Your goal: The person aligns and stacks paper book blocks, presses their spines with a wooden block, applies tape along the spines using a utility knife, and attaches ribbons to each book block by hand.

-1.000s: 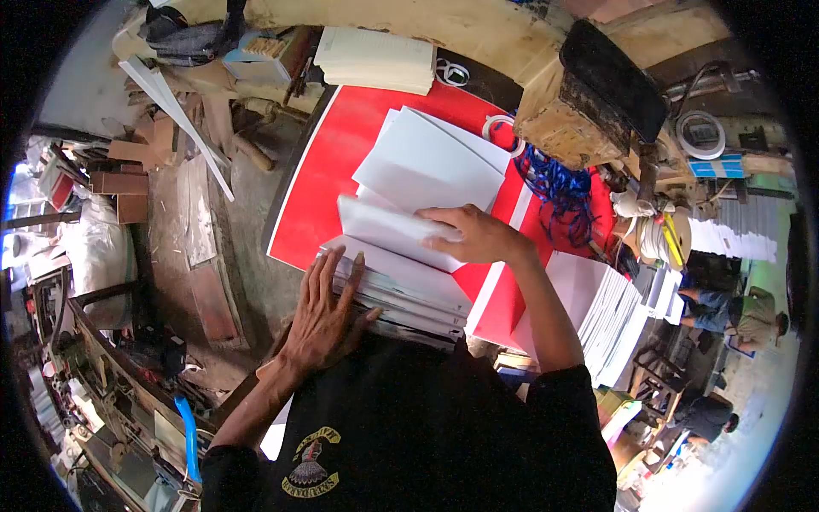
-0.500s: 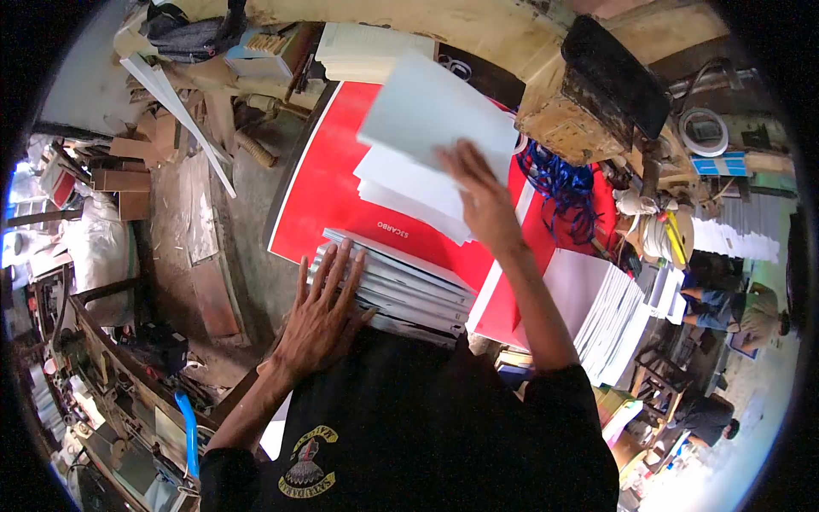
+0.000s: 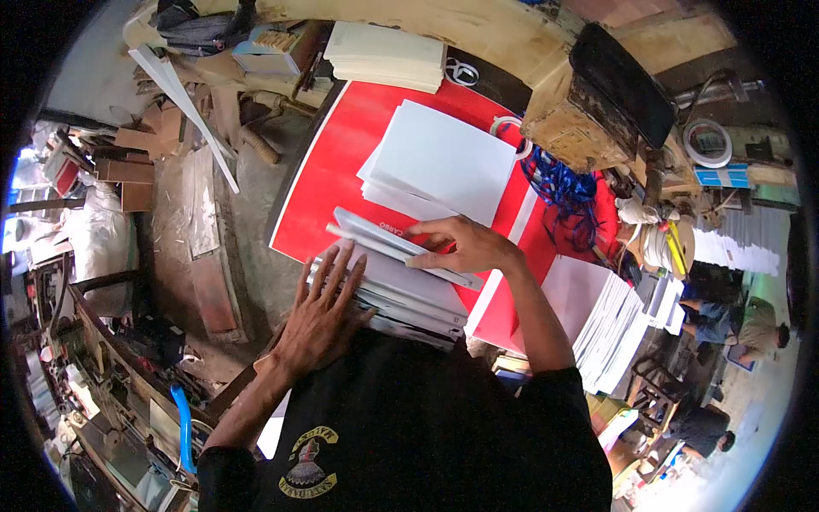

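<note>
My right hand [image 3: 469,247] pinches the edge of a thin white booklet [image 3: 384,246], thumb on the near side and fingers on the far side. That booklet is tilted up from the front of a stack of booklets [image 3: 418,294] held close against my body. Across the left end of this stack lies my left hand [image 3: 328,299], its fingers stretched out and apart. Beyond, a pile of white booklets [image 3: 452,162] lies slightly fanned on a red sheet [image 3: 316,188] with white lettering, partly covered by the lifted booklet.
A cream paper stack [image 3: 384,55] stands at the far edge, near a tape roll [image 3: 505,128]. Right of the red sheet are blue ribbons [image 3: 563,188], a worn wooden box [image 3: 580,119] and a tall paper stack [image 3: 597,316]. Two people are at the far right.
My right hand has let go of the white booklet, now lying on the far pile, and come back toward me to grip another from the near stack. My left hand stays in place.
</note>
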Demonstrator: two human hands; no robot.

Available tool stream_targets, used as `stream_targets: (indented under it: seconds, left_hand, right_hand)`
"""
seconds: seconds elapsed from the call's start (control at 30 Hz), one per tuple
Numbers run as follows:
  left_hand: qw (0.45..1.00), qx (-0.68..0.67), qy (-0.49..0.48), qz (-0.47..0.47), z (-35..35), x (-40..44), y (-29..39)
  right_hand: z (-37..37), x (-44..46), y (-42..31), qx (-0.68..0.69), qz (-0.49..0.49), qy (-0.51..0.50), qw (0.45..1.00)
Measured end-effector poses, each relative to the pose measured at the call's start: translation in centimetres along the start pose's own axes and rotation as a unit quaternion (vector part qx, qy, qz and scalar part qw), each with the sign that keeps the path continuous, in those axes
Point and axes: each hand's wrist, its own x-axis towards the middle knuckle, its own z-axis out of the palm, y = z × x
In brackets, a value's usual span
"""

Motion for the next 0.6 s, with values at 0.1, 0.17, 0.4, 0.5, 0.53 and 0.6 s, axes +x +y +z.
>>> stream_targets:
  seconds: [0.1, 0.17, 0.4, 0.5, 0.53, 0.6]
  left_hand:
    - [1.000, -0.003, 0.006, -0.016, 0.6, -0.1, 0.0]
    - [0.998, 0.003, 0.055, -0.008, 0.7, -0.1, 0.1]
    - [1.000, 0.010, 0.018, 0.001, 0.4, -0.3, -0.1]
    - [1.000, 0.002, 0.029, 0.006, 0.7, -0.3, -0.4]
    - [0.999, 0.005, 0.031, 0.004, 0.7, -0.4, -0.3]
    - [0.999, 0.008, 0.032, 0.003, 0.6, -0.5, -0.1]
  right_hand:
    - [-0.3, 0.4, 0.5, -0.010, 0.047, -0.033, 0.998]
    - [-0.1, 0.6, 1.7, -0.029, 0.033, -0.005, 0.999]
    - [-1.0, 1.3, 1.0, -0.170, -0.023, 0.172, 0.970]
    - [-5.8, 1.2, -0.4, -0.092, -0.061, 0.131, 0.985]
    - [-8.0, 0.8, -0.8, -0.074, -0.068, 0.125, 0.987]
    - [-10.0, 0.7, -0.8, -0.054, -0.072, 0.120, 0.989]
